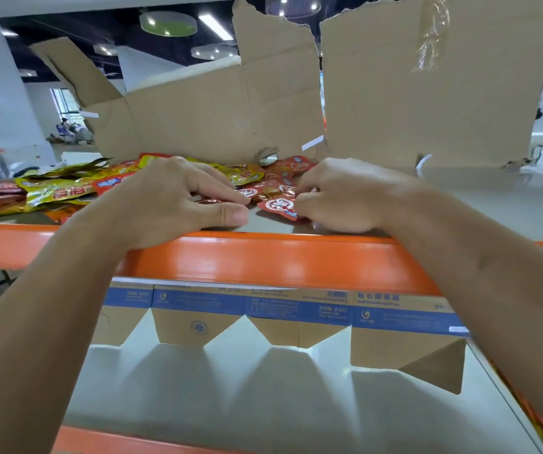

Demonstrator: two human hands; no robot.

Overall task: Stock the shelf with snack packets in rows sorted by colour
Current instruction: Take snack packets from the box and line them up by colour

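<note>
Yellow packets [54, 190] heaped at the left end of the shelf [492, 204]; red packets [283, 178] piled mid-shelf against torn cardboard [204, 119]. Left hand [178, 201]: grip slack, fingers flat on the pile's near edge. Right hand [338, 194]: grip pinched on one red packet [278, 206], just behind the orange rail [263, 260].

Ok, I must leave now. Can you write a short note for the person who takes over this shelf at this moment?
Left hand: lies flat, fingers straight, on red packets near the front edge.
Right hand: pinches one red packet beside it.
Things: red packets loose in the middle of the shelf; yellow packets heaped at the left.
Done: no tidy rows visible.
To do: sort both colours into rows.
</note>
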